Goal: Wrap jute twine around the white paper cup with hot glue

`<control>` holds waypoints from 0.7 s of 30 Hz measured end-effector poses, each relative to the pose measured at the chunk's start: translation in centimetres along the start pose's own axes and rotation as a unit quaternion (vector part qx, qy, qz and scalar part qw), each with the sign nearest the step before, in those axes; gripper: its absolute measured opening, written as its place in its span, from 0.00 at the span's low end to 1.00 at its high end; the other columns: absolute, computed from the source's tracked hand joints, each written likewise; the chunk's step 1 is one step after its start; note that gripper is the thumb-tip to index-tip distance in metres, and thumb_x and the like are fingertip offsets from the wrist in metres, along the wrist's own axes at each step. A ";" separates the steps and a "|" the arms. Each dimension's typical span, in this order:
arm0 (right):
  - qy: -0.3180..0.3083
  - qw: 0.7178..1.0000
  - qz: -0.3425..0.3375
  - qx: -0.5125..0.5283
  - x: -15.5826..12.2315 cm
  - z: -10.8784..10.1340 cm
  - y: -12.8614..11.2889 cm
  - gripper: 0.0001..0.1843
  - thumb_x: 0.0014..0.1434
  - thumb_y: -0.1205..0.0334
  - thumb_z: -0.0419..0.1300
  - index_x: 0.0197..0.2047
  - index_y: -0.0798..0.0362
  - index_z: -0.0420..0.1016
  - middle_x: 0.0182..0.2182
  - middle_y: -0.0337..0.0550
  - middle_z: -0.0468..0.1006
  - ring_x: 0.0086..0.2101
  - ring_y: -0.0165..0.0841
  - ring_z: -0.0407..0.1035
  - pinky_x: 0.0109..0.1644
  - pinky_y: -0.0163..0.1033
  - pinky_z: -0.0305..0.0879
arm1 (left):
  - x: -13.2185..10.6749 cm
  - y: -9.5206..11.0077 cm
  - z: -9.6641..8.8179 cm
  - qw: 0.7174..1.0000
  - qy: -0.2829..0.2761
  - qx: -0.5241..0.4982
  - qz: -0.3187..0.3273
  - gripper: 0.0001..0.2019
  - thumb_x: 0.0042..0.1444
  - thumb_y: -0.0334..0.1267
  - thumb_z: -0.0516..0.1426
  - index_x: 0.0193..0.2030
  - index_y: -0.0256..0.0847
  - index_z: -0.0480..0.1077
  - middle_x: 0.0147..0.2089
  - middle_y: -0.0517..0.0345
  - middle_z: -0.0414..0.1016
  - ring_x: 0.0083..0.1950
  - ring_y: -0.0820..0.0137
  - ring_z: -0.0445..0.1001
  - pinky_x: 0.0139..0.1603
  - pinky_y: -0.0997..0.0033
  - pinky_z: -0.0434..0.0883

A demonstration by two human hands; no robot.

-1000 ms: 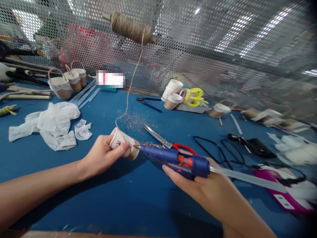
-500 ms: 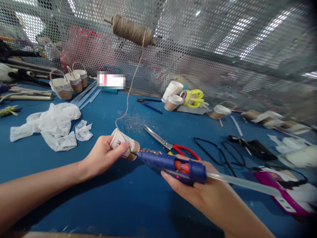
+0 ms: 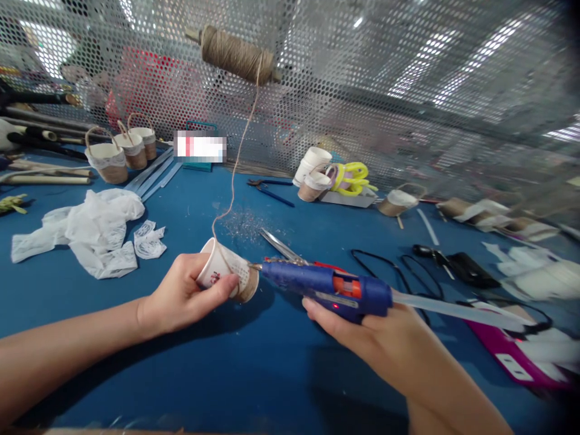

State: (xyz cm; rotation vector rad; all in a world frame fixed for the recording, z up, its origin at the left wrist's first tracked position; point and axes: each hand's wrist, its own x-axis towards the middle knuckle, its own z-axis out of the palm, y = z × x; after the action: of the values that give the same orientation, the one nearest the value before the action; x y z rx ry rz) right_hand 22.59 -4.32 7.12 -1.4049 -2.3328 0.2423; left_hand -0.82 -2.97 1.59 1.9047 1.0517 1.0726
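My left hand is closed round a small white paper cup held on its side, its base end wrapped in brown twine. A strand of twine runs up from the cup to a spool mounted on the mesh screen. My right hand grips a blue glue gun with a clear glue stick sticking out of the back. The gun's nozzle touches the twine-wrapped end of the cup.
On the blue table lie red-handled scissors behind the gun, white crumpled plastic at left, small twine-wrapped cup baskets at back left, stacked cups, pliers, black cables and a pink box at right.
The cup has turned slightly in my left hand and the glue gun's nozzle has shifted a little along its wrapped end. Both hands stay in about the same place.
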 end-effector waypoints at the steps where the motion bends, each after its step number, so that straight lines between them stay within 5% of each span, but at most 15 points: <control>1: 0.008 1.000 0.004 -0.003 0.0 0.0 -0.1 0.13 0.54 0.54 0.51 0.28 0.45 0.74 0.26 0.38 0.78 0.29 0.36 0.71 0.39 0.42 0.67 | 0.0 0.1 0.0 1.000 -0.002 0.002 0.007 0.11 0.54 0.36 0.50 0.22 0.35 0.65 0.19 0.64 0.59 0.20 0.78 0.54 0.20 0.80 0.57; 14: -0.034 0.997 0.044 0.062 -0.6 0.2 -0.3 0.10 0.52 0.55 0.55 0.27 0.48 0.76 0.24 0.36 0.78 0.24 0.33 0.71 0.30 0.37 0.69 | 0.2 -0.2 0.0 0.996 -0.005 -0.062 -0.069 0.12 0.54 0.39 0.50 0.25 0.35 0.68 0.20 0.61 0.64 0.22 0.76 0.59 0.21 0.79 0.60; 21: -0.027 1.000 -0.009 0.008 -0.1 0.0 0.0 0.17 0.55 0.55 0.50 0.21 0.48 0.74 0.19 0.37 0.75 0.22 0.32 0.69 0.29 0.38 0.66 | 0.0 -0.2 -0.1 0.998 -0.010 -0.042 -0.037 0.13 0.55 0.38 0.50 0.25 0.34 0.68 0.20 0.62 0.64 0.21 0.77 0.58 0.22 0.79 0.60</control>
State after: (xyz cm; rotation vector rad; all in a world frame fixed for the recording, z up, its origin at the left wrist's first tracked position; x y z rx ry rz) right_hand 22.64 -4.40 7.05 -1.3858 -2.3802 0.2961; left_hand -0.95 -2.90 1.48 1.7937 1.0415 1.0371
